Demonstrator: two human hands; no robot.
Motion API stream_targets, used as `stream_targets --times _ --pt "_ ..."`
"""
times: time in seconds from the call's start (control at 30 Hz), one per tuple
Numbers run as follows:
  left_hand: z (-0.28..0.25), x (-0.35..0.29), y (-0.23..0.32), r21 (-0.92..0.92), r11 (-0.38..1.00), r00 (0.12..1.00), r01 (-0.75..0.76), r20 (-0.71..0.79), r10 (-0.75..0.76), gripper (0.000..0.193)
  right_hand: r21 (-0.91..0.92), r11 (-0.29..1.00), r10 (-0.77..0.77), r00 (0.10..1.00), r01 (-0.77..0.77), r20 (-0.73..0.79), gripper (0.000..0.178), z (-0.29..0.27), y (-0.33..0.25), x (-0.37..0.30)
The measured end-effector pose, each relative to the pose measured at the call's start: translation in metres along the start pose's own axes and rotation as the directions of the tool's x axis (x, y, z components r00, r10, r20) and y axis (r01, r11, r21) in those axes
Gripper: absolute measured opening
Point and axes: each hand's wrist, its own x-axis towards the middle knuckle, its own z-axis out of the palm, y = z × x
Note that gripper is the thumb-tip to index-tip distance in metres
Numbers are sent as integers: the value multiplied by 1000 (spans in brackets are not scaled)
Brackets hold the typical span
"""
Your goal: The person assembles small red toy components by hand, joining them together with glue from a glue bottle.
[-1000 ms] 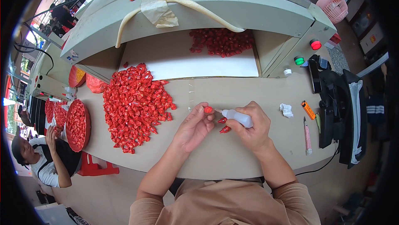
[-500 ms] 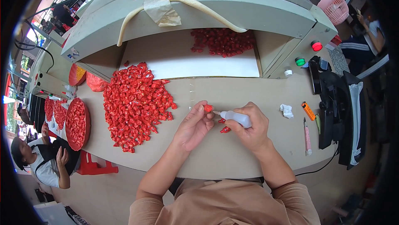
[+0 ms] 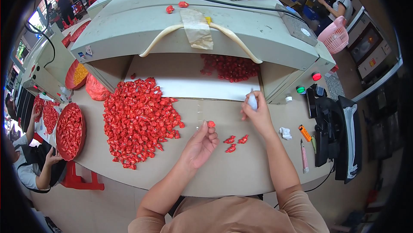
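Observation:
My left hand (image 3: 201,146) pinches a small rounded red piece (image 3: 211,124) between thumb and fingertips above the table. Ahead and to the right, my right hand (image 3: 258,113) is closed round a small whitish squeeze bottle (image 3: 252,101), its thin nozzle tipped upward and apart from the red piece. Three loose red pieces (image 3: 231,148) lie on the tabletop between my two forearms. Left of my left hand spreads a big heap of similar glossy red pieces (image 3: 142,123). What exactly the pieces are, I cannot tell.
A grey hooded machine (image 3: 142,30) spans the back, with more red pieces (image 3: 232,68) under it. On the right lie crumpled tissue (image 3: 285,133), an orange lighter (image 3: 304,133), a knife (image 3: 304,157) and a black stand (image 3: 322,138). A co-worker sits left, beside a red tray (image 3: 59,149).
My right hand has drawn the bottle away from the red piece, forward, and turned its nozzle up. The left hand keeps its pinch. The whole view has shifted, revealing pliers on the machine.

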Motion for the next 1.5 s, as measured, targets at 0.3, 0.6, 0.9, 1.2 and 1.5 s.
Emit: stream_targets --times 0.3,0.6,0.9,1.2,1.5 --pt "4 1 11 -87 995 999 -44 10 45 22 -802 582 -239 971 135 -11 26 15 8 94" --pt "-1 2 13 -119 992 999 -44 8 45 21 -838 468 -361 926 281 109 23 24 23 102" --pt "3 -2 5 -85 996 1000 -13 24 16 21 278 937 164 970 -210 179 19 23 -22 -15" --pt "4 -3 -12 63 997 995 43 82 -48 19 223 963 135 986 -153 95 25 28 -15 -78" --pt "1 -2 -17 128 989 994 69 80 -80 20 100 994 35 997 -42 70 18 23 -27 -86"
